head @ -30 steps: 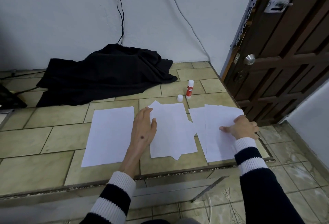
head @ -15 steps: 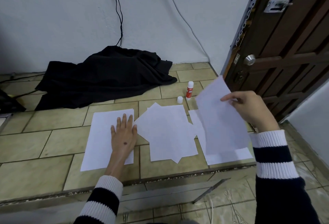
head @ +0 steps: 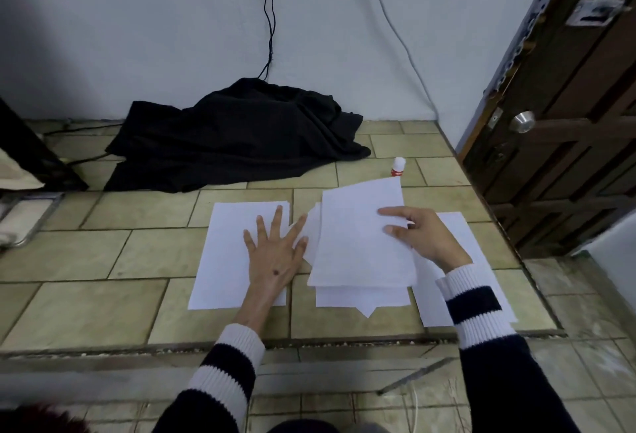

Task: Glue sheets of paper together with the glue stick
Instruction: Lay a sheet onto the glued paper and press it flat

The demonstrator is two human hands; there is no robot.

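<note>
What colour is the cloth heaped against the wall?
Black: the cloth is plain, with no visible pattern, seen in the head view.

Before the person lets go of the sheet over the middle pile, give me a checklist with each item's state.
1. Right hand grips the top sheet: ok.
2. Top sheet over the middle pile: ok, though skewed to it.
3. Left hand flat on the left sheet: ok.
4. Glue stick within sight, behind the papers: ok.
5. Glue stick's cap: cannot tell, hidden.
6. Glue applied to the pile: cannot tell.
</note>
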